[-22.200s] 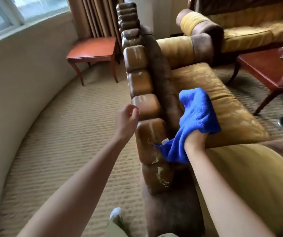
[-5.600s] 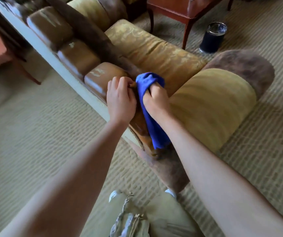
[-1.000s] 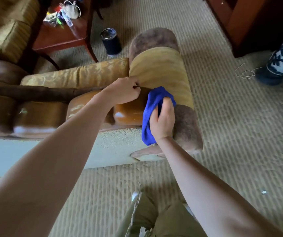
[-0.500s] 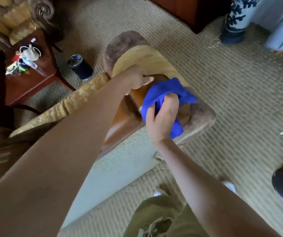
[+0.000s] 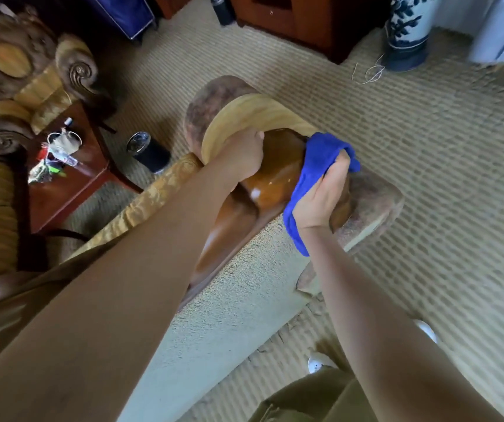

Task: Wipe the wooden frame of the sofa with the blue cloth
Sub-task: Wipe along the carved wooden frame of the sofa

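Two bare forearms reaching forward over olive trousers [image 5: 308, 400] and white shoes [image 5: 317, 363] on ribbed beige carpet [image 5: 457, 208]. Just beyond, pale textured back panel of the sofa [image 5: 229, 324], running up and right to the glossy wooden frame [image 5: 272, 178] along its top edge. Right hand [image 5: 320, 193] clenched around a bunched blue cloth [image 5: 314, 166], pressed against the rounded right end of that polished wood; loose tail of cloth hanging down past the wrist over the back panel. Left hand [image 5: 244, 156] curled closed, gripping the far-left side of the same wooden block, knuckles up, close beside the right hand but apart from it, bare wood between them. Behind both hands, striped yellow bolster armrest [image 5: 244, 117] with mottled brown end caps, touching the frame. Left of the arm, strip of gold patterned seat cushion [image 5: 153, 193]. Farther left, dark cylindrical cup [image 5: 150, 150] on the carpet, near a reddish wooden side table [image 5: 71, 184] strewn with small items too blurred to identify. Beyond that, another sofa with carved scroll arms [image 5: 77, 68]. Far right, blue-and-white ceramic vase [image 5: 409, 28] on the floor beside a dark wooden cabinet [image 5: 302, 22], with a loose loop of string [image 5: 369, 71] on the carpet near the vase.
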`<control>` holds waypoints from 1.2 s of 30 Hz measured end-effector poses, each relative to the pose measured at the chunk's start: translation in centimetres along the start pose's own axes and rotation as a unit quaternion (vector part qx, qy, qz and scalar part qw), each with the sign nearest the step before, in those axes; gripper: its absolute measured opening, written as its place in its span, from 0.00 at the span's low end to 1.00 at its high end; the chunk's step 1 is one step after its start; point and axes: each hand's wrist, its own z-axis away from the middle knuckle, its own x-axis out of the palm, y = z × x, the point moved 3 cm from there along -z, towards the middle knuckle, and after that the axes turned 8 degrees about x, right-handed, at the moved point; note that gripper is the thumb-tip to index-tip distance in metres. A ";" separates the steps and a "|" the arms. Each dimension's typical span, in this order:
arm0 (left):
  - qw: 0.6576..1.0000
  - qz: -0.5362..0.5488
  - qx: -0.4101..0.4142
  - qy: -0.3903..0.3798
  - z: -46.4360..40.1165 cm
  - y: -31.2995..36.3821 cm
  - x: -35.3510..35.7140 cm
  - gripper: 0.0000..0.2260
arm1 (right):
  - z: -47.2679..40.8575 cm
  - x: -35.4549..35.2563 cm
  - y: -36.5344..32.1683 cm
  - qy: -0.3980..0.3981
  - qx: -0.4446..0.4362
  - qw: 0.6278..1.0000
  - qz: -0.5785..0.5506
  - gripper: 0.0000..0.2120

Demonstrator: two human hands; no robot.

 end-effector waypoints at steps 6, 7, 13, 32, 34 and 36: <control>0.999 -0.010 -0.018 0.029 0.2 0.2 0.4 0.18 | 5.1 1.2 0.5 0.073 -0.011 0.996 0.040 0.18; 0.999 -0.013 -0.014 0.033 0.2 0.1 0.4 0.18 | 7.0 1.5 1.0 0.062 -0.018 0.996 0.057 0.16; 0.999 -0.013 -0.002 0.037 0.2 -0.3 0.5 0.17 | 9.5 -0.5 2.8 -0.039 -0.088 0.986 0.135 0.05; 0.999 -0.011 -0.017 0.049 0.3 -0.5 0.8 0.19 | 8.7 -1.9 1.3 -0.126 -0.107 0.974 0.152 0.03; 0.998 -0.011 -0.020 0.051 0.4 -0.5 0.8 0.19 | 8.4 -2.0 1.3 -0.147 -0.024 0.982 0.115 0.07; 0.998 -0.009 -0.023 0.054 0.4 -0.4 0.9 0.19 | 8.4 -1.9 1.1 -0.154 0.059 0.983 0.085 0.16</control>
